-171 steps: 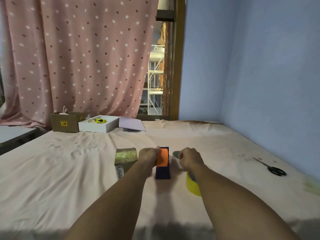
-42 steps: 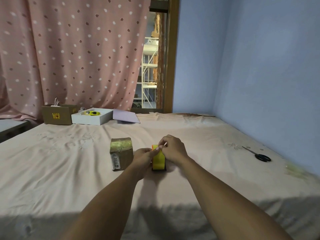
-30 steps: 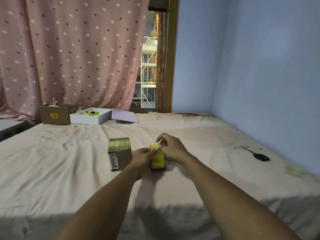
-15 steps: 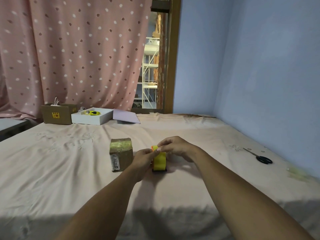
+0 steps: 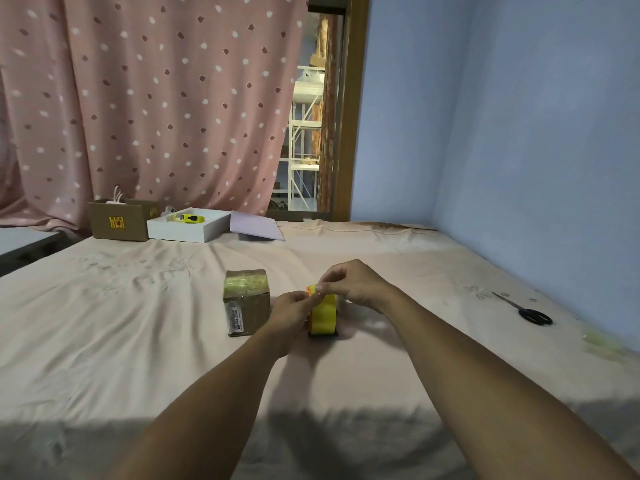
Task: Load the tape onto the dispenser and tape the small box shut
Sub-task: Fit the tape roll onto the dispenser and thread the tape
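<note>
The yellow tape roll [image 5: 323, 315] stands on edge on the dispenser [image 5: 323, 335], mid-bed, just right of the small box [image 5: 246, 301]. The left hand [image 5: 292, 313] grasps the roll's side while the right hand [image 5: 351, 284] pinches at its top, seemingly picking for the loose end, so loading looks nearly done. Next, the end must be peeled and drawn over the cutter. Half a second ago the right hand lay flatter over the roll

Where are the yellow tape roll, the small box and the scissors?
yellow tape roll [image 5: 323, 318], head view, on its outer yellow face.
small box [image 5: 246, 308], head view, on its front side.
scissors [image 5: 536, 315], head view, on the black handles.
</note>
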{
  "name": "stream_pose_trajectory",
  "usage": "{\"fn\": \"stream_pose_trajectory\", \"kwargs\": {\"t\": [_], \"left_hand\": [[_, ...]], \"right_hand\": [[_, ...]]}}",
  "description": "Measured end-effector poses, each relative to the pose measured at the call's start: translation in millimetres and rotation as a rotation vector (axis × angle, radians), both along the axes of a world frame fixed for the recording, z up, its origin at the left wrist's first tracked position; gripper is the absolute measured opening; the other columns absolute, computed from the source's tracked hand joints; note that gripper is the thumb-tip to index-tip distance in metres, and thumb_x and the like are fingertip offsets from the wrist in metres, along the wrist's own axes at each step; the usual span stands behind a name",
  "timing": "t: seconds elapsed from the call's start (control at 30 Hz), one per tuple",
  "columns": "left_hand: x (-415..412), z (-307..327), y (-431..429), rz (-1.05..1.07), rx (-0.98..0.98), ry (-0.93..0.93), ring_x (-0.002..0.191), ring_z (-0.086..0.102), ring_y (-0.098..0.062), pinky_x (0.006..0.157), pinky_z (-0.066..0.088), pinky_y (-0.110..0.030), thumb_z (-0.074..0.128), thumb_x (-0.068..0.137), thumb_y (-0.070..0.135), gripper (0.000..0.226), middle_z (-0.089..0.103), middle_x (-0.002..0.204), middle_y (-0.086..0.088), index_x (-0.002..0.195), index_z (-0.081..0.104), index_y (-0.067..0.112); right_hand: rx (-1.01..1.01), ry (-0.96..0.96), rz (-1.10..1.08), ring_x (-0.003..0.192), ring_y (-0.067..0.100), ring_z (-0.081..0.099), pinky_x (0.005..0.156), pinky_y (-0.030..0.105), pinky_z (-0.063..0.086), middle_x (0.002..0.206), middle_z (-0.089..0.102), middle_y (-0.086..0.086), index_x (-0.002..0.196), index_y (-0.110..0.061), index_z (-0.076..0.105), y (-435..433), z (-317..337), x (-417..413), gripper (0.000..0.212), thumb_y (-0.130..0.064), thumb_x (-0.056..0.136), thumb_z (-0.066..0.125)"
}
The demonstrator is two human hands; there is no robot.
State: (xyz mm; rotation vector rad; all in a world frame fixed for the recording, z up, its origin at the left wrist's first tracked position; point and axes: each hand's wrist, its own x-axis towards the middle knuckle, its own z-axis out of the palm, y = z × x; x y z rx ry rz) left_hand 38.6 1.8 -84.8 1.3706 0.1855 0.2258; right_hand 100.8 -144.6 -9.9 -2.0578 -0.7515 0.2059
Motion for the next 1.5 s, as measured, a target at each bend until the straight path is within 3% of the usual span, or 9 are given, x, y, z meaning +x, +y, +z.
{"fn": "stream_pose_trajectory", "kwargs": {"t": [0.27, 0.4, 0.57, 0.73, 0.83, 0.97, 1.13, 1.37, 1.5], "left_hand": [[2, -6, 4, -0.038, 0.014, 0.002, 0.083, 0.060, -0.025, 0.069, 0.050, -0.035, 0.085, 0.082, 0.029, 0.042, 0.062, 0.092, -0.016, 0.104, 0.068, -0.002], [-2, -4, 3, -0.127, -0.068, 0.020, 0.069, 0.073, -0.013, 0.060, 0.058, -0.025, 0.077, 0.089, 0.013, 0.022, 0.073, 0.089, -0.010, 0.104, 0.070, -0.002], [-3, -6, 6, -0.178, -0.072, -0.019, 0.078, 0.073, -0.015, 0.075, 0.060, -0.029, 0.079, 0.086, 0.016, 0.031, 0.075, 0.095, -0.010, 0.110, 0.071, -0.001], [-2, -3, 5, -0.093, -0.147, 0.030, 0.050, 0.032, -0.011, 0.057, 0.029, -0.027, 0.072, 0.085, 0.055, 0.040, 0.029, 0.060, 0.004, 0.072, 0.052, 0.024], [-1, 1, 3, -0.058, -0.178, 0.096, 0.049, 0.026, -0.014, 0.054, 0.030, -0.030, 0.059, 0.080, 0.077, 0.054, 0.010, 0.071, -0.003, 0.066, 0.046, 0.026], [-4, 5, 2, -0.063, -0.266, 0.137, 0.075, 0.050, -0.028, 0.063, 0.055, -0.034, 0.048, 0.089, 0.077, 0.075, 0.044, 0.070, -0.008, 0.102, 0.068, 0.006], [-9, 5, 1, -0.086, -0.186, 0.132, 0.060, 0.048, -0.020, 0.064, 0.040, -0.034, 0.044, 0.091, 0.076, 0.070, 0.050, 0.060, -0.003, 0.090, 0.071, 0.011], [-16, 1, 6, -0.103, -0.090, 0.095, 0.056, 0.052, -0.016, 0.066, 0.044, -0.034, 0.058, 0.092, 0.063, 0.053, 0.049, 0.052, 0.003, 0.080, 0.078, 0.015], [-19, -2, 7, -0.144, -0.056, 0.058, 0.054, 0.052, -0.015, 0.061, 0.043, -0.030, 0.067, 0.088, 0.054, 0.041, 0.051, 0.051, 0.005, 0.074, 0.080, 0.018]], "right_hand": [[-0.156, -0.273, -0.084, 0.083, 0.011, 0.067, 0.073, 0.028, 0.052, 0.083, 0.074, -0.009, 0.087, -0.023, 0.081, 2, 2, 4, 0.004, -0.025, 0.088, 0.078], [-0.218, -0.342, -0.082, 0.086, 0.018, 0.066, 0.076, 0.033, 0.053, 0.094, 0.075, -0.003, 0.089, -0.026, 0.074, 2, -1, 3, 0.006, -0.030, 0.092, 0.070], [-0.254, -0.414, -0.076, 0.094, 0.024, 0.062, 0.079, 0.038, 0.052, 0.101, 0.072, 0.001, 0.095, -0.024, 0.066, 7, -8, 2, 0.012, -0.033, 0.098, 0.058], [-0.331, -0.509, -0.097, 0.091, 0.032, 0.061, 0.079, 0.044, 0.052, 0.102, 0.069, 0.008, 0.100, -0.024, 0.059, 9, -10, 3, 0.014, -0.036, 0.102, 0.051], [-0.320, -0.471, -0.079, 0.093, 0.031, 0.061, 0.079, 0.042, 0.051, 0.103, 0.070, 0.008, 0.099, -0.022, 0.059, 10, -6, 7, 0.013, -0.033, 0.102, 0.053], [-0.318, -0.424, -0.032, 0.095, 0.025, 0.063, 0.080, 0.037, 0.050, 0.104, 0.074, 0.005, 0.096, -0.022, 0.061, 8, 4, 13, 0.011, -0.029, 0.102, 0.055], [-0.314, -0.343, -0.043, 0.091, 0.025, 0.068, 0.080, 0.040, 0.058, 0.102, 0.074, 0.006, 0.093, -0.023, 0.064, 8, 8, 21, 0.012, -0.028, 0.101, 0.058], [-0.269, -0.139, -0.039, 0.060, 0.019, 0.065, 0.056, 0.026, 0.050, 0.093, 0.076, 0.008, 0.094, -0.014, 0.067, 3, 0, 29, 0.016, -0.026, 0.101, 0.060], [-0.233, -0.089, -0.059, 0.065, 0.026, 0.065, 0.056, 0.029, 0.051, 0.085, 0.071, 0.010, 0.094, -0.011, 0.069, 2, -17, 36, 0.018, -0.027, 0.099, 0.063]]}}
